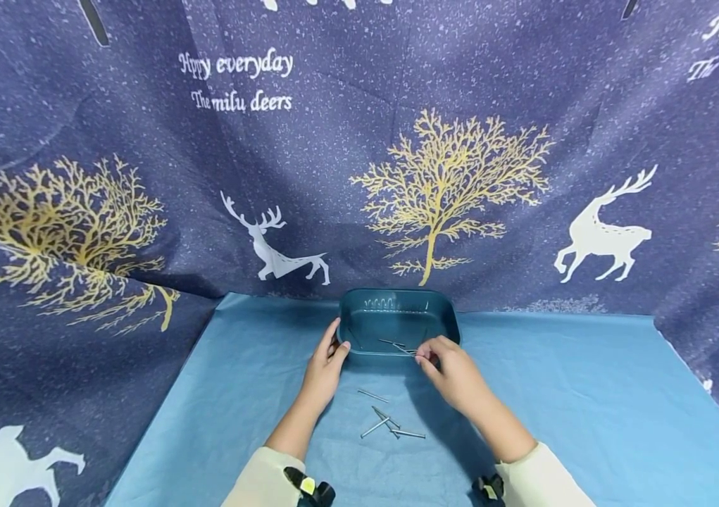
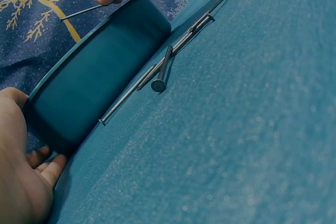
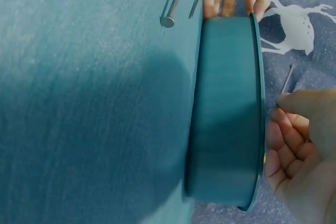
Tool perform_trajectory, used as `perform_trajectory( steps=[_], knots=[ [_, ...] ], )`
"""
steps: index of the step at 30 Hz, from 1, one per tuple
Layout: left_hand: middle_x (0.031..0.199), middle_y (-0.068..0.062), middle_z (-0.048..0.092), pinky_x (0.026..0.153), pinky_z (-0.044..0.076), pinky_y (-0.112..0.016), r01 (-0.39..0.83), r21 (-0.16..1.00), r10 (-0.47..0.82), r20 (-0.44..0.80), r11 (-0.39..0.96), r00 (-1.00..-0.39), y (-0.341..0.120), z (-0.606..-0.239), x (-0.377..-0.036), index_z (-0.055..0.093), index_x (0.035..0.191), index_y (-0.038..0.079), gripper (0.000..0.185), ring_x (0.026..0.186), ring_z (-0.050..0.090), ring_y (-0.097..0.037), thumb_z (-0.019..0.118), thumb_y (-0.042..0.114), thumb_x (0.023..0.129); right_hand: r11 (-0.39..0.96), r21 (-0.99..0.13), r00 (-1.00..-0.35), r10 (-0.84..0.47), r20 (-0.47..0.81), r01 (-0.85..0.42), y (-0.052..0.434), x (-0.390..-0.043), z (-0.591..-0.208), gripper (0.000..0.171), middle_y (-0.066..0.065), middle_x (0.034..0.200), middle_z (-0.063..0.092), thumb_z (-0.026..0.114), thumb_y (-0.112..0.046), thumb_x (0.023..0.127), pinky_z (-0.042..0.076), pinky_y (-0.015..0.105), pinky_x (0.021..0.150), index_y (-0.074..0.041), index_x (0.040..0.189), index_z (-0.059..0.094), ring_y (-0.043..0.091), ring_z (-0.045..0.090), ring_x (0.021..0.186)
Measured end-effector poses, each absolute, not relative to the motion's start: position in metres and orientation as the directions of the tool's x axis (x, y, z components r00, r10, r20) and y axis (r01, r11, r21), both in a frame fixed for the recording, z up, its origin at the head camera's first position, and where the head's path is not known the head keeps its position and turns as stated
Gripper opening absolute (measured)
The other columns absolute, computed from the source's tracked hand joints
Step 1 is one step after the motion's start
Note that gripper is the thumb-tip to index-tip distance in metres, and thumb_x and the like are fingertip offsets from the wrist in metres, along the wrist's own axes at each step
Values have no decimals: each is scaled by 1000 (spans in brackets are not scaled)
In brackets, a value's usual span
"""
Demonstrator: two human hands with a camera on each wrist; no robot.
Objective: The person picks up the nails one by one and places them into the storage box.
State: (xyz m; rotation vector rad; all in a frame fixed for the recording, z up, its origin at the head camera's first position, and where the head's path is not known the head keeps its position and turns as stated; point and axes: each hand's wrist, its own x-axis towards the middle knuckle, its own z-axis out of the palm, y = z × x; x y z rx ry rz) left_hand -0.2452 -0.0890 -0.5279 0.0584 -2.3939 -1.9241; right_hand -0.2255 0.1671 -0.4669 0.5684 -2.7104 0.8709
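A teal plastic tray (image 1: 397, 299) with rounded corners stands on the blue cloth. My left hand (image 1: 323, 366) grips its left end, thumb at the rim and fingers around the wall, as the left wrist view (image 2: 23, 166) also shows. Above the tray's front right rim, my right hand (image 1: 451, 372) pinches a long metal nail (image 3: 287, 80) between thumb and fingertips. A few thin nails (image 1: 391, 342) appear inside the tray, partly hidden by the rim and right hand. Several loose nails (image 1: 374, 427) lie in front, some crossing; a single nail (image 1: 373, 396) lies nearer the tray.
The blue cloth (image 1: 562, 401) covers the work surface. Directly behind the tray hangs a dark blue curtain (image 1: 334, 162) printed with deer and golden trees. Black wrist cameras (image 1: 311, 486) sit on both sleeves.
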Motion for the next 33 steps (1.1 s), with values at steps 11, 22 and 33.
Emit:
perform_trajectory(
  steps=[11, 22, 33],
  knots=[
    [161, -14, 39, 115, 42, -53, 26, 978, -70, 42, 209, -997, -88, -529, -246, 32, 159, 33, 57, 147, 42, -32, 53, 32, 106, 757, -533, -914, -217, 343, -379, 167, -229, -467, 6, -3, 88, 60, 71, -15, 96, 49, 27, 70, -14, 91, 68, 9, 53, 77],
    [162, -14, 38, 115, 42, -53, 13, 976, -70, 29, 218, -997, -89, -529, -245, 32, 160, 34, 57, 147, 41, -32, 53, 35, 106, 741, -563, -904, -139, 404, -366, 166, -235, -471, 5, 1, 88, 64, 71, -13, 95, 49, 36, 78, -12, 91, 69, 14, 60, 81],
    [163, -15, 36, 115, 42, -54, 9, 973, -66, 25, 231, -998, -90, -530, -245, 31, 159, 36, 57, 148, 41, -34, 52, 35, 106, 749, -574, -902, -72, 426, -331, 162, -241, -474, 6, 7, 91, 66, 72, -14, 95, 40, 46, 86, -9, 97, 70, 25, 63, 87]
  ],
)
